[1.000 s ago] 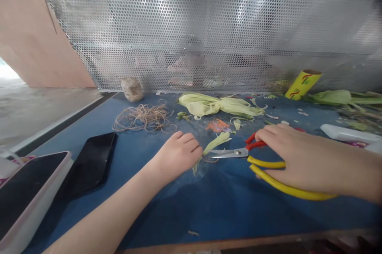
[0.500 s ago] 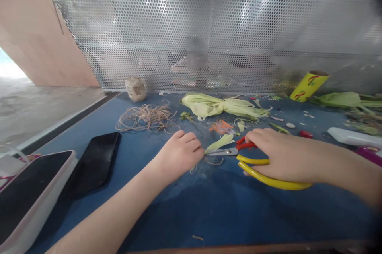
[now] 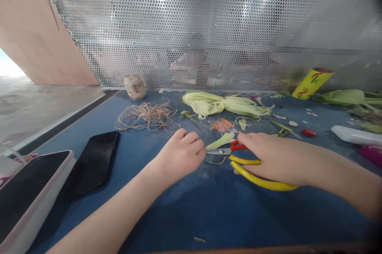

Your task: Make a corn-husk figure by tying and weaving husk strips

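My left hand (image 3: 185, 152) is closed, its fingers pinched on a pale green strip of corn husk (image 3: 221, 141) that pokes out to the right. My right hand (image 3: 268, 154) grips scissors (image 3: 222, 152) with red and yellow handles. Their blades point left and lie just below the strip, with the tips hidden by my left fingertips. Whether the blades touch the husk, I cannot tell. Behind both hands lies a bundle of corn husks (image 3: 209, 103) gathered in at its middle.
Tangled twine (image 3: 146, 117) and a twine roll (image 3: 135, 87) are at the back left. Two phones (image 3: 97, 162) lie at left. A yellow tube (image 3: 312, 83), more green husk (image 3: 343, 97), a white-handled tool (image 3: 353, 135) and scraps are at right. A perforated metal screen (image 3: 167, 27) closes the back.
My right hand and the scissors have moved slightly left, so the blades reach further behind my left fingers. My left hand keeps its pinch. The view has shifted a little.
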The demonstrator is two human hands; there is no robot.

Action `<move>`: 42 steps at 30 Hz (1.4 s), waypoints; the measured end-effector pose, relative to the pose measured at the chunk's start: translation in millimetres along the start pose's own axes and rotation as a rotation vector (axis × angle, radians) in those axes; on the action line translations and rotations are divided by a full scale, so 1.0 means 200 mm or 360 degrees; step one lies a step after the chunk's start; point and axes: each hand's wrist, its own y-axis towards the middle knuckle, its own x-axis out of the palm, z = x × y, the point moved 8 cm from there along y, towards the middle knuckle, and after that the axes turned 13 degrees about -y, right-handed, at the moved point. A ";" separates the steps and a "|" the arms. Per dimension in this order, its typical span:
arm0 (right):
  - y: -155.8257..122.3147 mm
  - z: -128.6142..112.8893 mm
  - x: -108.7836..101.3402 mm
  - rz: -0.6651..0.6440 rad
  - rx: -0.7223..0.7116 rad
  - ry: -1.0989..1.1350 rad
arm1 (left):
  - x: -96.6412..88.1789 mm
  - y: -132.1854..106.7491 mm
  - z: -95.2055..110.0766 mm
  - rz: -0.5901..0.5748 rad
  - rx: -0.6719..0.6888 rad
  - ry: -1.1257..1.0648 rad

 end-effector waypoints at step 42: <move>-0.25 0.34 0.36 -0.0247 0.0744 0.0147 | 0.18 0.27 -0.35 -0.0140 -0.0802 -0.0659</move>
